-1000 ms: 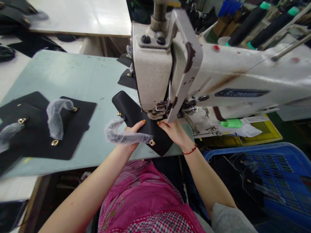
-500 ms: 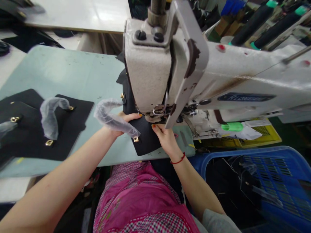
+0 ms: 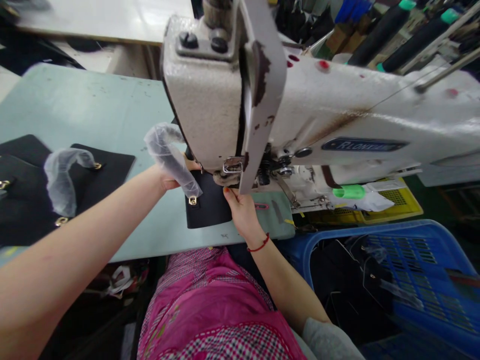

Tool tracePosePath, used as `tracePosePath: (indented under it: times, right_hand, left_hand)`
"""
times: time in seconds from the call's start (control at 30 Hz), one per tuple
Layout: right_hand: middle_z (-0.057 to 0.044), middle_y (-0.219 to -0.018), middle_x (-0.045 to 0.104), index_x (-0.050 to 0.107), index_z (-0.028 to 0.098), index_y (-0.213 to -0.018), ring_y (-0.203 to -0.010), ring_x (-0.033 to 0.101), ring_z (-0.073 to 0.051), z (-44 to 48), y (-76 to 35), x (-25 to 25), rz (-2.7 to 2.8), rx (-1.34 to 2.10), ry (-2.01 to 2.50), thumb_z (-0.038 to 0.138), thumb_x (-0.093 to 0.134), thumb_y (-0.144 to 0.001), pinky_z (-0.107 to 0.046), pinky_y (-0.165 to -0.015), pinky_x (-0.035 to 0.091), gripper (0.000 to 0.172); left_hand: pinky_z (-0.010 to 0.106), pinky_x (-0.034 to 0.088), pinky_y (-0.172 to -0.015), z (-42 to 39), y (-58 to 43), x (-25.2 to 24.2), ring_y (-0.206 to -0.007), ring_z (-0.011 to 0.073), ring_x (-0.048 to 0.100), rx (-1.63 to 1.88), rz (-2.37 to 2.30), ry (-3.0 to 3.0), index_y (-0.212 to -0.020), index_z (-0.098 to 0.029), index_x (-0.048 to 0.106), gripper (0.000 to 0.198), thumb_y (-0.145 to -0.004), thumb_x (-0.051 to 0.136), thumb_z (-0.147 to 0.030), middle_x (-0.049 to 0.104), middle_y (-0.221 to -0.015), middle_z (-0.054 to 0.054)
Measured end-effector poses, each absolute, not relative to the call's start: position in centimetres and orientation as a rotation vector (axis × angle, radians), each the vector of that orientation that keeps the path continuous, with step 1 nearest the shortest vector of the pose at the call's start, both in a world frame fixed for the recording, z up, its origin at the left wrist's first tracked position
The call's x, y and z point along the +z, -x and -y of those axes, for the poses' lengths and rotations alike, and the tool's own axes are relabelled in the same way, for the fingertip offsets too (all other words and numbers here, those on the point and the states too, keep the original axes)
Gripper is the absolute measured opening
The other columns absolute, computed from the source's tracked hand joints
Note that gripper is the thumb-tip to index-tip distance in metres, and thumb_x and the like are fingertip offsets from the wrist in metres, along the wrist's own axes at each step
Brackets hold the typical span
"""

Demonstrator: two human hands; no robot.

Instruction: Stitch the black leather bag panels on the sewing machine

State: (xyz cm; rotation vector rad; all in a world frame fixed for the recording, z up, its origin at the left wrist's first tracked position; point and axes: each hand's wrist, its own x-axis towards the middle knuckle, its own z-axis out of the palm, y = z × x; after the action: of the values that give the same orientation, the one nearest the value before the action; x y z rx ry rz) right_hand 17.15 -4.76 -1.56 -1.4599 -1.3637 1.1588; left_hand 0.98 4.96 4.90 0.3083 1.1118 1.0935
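Observation:
A black bag panel (image 3: 208, 202) lies under the sewing machine's head (image 3: 204, 100), close to the presser foot. A curved handle (image 3: 170, 160) in clear plastic wrap stands up from it, fixed with gold buckles (image 3: 192, 201). My left hand (image 3: 172, 180) holds the panel's left side, its thumb reaching toward the needle area; the handle partly covers its fingers. On the right edge, my right hand (image 3: 242, 212) grips the panel with the thumb on top and the other fingers mostly hidden. The panel's far end is behind the machine head.
More black panels (image 3: 101, 175) with a wrapped handle (image 3: 62, 180) lie on the pale green tabletop (image 3: 93, 110) at left. A pink-handled tool (image 3: 261, 205) rests right of my hand. The blue basket (image 3: 311, 250) at lower right contains black pieces. Behind it stands a yellow crate (image 3: 408, 200).
The panel has gone a little farther under the machine and turned slightly, its near edge swinging left. Both hands keep hold of it. The whole view has shifted.

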Motion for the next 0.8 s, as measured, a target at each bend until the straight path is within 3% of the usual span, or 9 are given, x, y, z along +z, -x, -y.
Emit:
tracePosePath:
  times: [0.13, 0.27, 0.37, 0.43, 0.57, 0.67, 0.8]
  right_hand:
    - [0.002, -0.063, 0.035, 0.04, 0.02, -0.063, -0.062, 0.038, -0.011, 5.6, -17.1, -1.1, 1.31, 1.229, 1.446, 0.051, 0.049, -0.093, -0.024, -0.056, 0.033, 0.045]
    - [0.002, -0.072, 0.044, 0.049, 0.02, -0.073, -0.061, 0.053, -0.012, 7.5, -17.5, -0.6, 1.138, 1.563, 1.301, 0.054, 0.055, -0.089, -0.023, -0.053, 0.048, 0.038]
    - [-0.001, -0.083, 0.055, 0.055, 0.021, -0.085, -0.066, 0.066, -0.014, 8.6, -17.7, -0.2, 1.063, 1.714, 1.191, 0.054, 0.055, -0.09, -0.023, -0.053, 0.053, 0.033]
    - [-0.002, -0.089, 0.059, 0.057, 0.021, -0.093, -0.07, 0.071, -0.015, 8.9, -17.9, -0.1, 1.048, 1.749, 1.136, 0.053, 0.055, -0.091, -0.021, -0.053, 0.054, 0.033]
    - [-0.003, -0.09, 0.061, 0.058, 0.019, -0.096, -0.073, 0.073, -0.015, 8.8, -18.2, -0.2, 0.99, 1.828, 1.034, 0.054, 0.058, -0.091, -0.018, -0.054, 0.054, 0.036]
    - [-0.002, -0.083, 0.063, 0.059, 0.019, -0.097, -0.073, 0.074, -0.015, 8.8, -18.1, -0.4, 0.973, 1.84, 1.022, 0.055, 0.058, -0.091, -0.018, -0.055, 0.055, 0.037]
    - [-0.005, -0.098, 0.069, 0.061, 0.021, -0.114, -0.075, 0.074, -0.015, 9.3, -18.1, -0.4, 1.053, 1.768, 1.064, 0.053, 0.052, -0.095, -0.019, -0.056, 0.055, 0.038]
  left_hand:
    - [0.056, 0.044, -0.104, -6.3, 0.0, 3.0, -0.121, 0.0331, 0.062, 0.916, -1.138, -0.337, -0.111, 0.003, 0.068, 0.027, -0.084, 0.064, 0.0, 0.072, -0.116, 0.022]
    - [0.048, 0.046, -0.106, -6.2, 1.9, 0.7, -0.11, 0.0258, 0.068, 0.902, -1.212, -0.472, -0.11, -0.002, 0.069, 0.027, -0.083, 0.069, -0.002, 0.075, -0.11, 0.015]
    - [0.046, 0.049, -0.104, -2.9, 3.8, -1.5, -0.113, 0.026, 0.067, 0.913, -1.25, -0.424, -0.102, -0.012, 0.073, 0.017, -0.09, 0.066, -0.023, 0.078, -0.1, 0.009]
    - [0.047, 0.051, -0.102, 1.1, 4.4, -2.7, -0.121, 0.0283, 0.062, 0.992, -1.186, -0.321, -0.099, -0.021, 0.074, 0.032, -0.092, 0.06, -0.048, 0.078, -0.099, 0.007]
    - [0.041, 0.053, -0.102, 9.7, 2.0, -3.4, -0.13, 0.0296, 0.056, 1.202, -0.971, -0.232, -0.105, -0.031, 0.074, 0.055, -0.065, 0.075, -0.071, 0.073, -0.121, 0.005]
    - [0.045, 0.051, -0.104, 12.0, -1.8, -2.6, -0.129, 0.0332, 0.057, 1.199, -0.87, -0.241, -0.107, -0.032, 0.074, 0.063, -0.054, 0.085, -0.064, 0.072, -0.122, 0.008]
    - [0.041, 0.051, -0.104, 10.0, -4.9, -2.0, -0.122, 0.0311, 0.063, 1.191, -1.01, -0.249, -0.103, -0.019, 0.075, 0.047, -0.063, 0.087, -0.041, 0.075, -0.109, 0.011]
